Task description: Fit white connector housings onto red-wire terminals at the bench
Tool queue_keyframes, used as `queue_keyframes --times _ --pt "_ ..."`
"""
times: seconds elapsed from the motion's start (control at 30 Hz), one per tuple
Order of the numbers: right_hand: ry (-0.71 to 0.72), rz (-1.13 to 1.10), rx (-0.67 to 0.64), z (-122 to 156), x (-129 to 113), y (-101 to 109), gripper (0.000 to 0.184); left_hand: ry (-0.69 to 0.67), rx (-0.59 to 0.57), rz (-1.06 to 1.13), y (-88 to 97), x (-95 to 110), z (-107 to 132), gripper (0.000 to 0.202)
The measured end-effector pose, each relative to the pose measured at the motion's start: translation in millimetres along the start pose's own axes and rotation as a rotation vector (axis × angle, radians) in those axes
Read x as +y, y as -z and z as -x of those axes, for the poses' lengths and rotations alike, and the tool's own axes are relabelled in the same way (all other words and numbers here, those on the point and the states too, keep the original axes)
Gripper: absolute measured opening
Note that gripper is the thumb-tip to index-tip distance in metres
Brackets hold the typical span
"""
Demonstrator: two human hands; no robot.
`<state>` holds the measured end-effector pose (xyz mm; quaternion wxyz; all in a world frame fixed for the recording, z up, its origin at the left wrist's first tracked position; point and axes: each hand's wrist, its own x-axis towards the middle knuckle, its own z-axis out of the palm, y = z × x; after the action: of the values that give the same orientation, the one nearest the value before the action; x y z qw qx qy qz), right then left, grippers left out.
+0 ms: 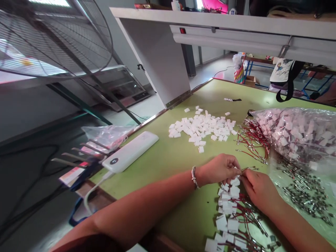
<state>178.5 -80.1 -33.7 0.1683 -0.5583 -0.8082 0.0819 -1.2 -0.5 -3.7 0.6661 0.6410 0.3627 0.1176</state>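
Note:
My left hand, with a bracelet at the wrist, is closed in a pinch, fingertips meeting those of my right hand. My right hand pinches too. What lies between the fingers is too small and covered to name; thin metallic ends show just behind the right fingertips. Below the hands runs a double row of white plastic pieces, with red wires with metal ends reaching to the right from it. A bundle of loose red wires lies beyond my right hand.
Loose white pieces are heaped mid-table. At right are a clear bag of white pieces and many small metal parts on plastic. A white power bank with a cable lies at left, near a large fan. A shelf overhangs the back.

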Motion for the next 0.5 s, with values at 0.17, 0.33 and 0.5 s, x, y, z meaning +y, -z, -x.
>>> queue_keyframes --times 0.17,0.33,0.5 --pt "0.013 0.028 0.024 -1.5 -3.1 4.9 0.020 -0.036 0.054 -0.110 1.4 4.2 4.4 0.008" --pt "0.011 -0.054 0.124 -4.3 -7.2 10.1 0.019 -0.058 0.095 -0.080 2.0 8.6 6.2 0.005" --pt "-0.004 -0.077 0.089 -1.7 -11.5 5.4 0.018 -0.065 0.096 -0.058 -2.6 4.9 4.5 0.007"
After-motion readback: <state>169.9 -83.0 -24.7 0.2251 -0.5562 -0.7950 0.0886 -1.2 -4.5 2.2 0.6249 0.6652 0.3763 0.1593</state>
